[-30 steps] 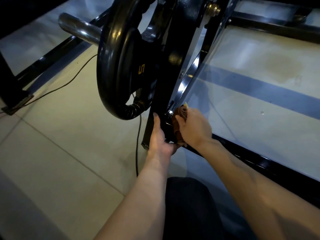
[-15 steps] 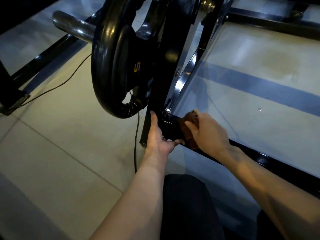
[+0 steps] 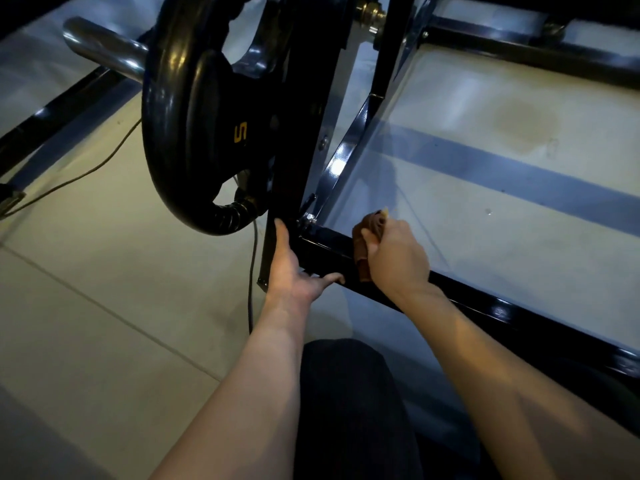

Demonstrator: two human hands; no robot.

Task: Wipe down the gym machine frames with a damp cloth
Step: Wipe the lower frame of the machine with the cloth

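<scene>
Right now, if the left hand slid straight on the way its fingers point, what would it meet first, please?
The left hand lies along the black upright post, fingers pointing up it. Going straight on, it would probably first meet the weight plate hanging beside the post, though depth between them is unclear.

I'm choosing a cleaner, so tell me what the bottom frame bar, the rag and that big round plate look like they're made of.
Frame bar: likely steel with glossy black paint; it throws sharp light reflections and has square edges.
Cloth: soft brown fabric, matte and bunched in folds under the right hand; the fibre cannot be told.
Weight plate: shiny black, probably rubber or plastic coated, with rounded rim and a yellow 5.
</scene>
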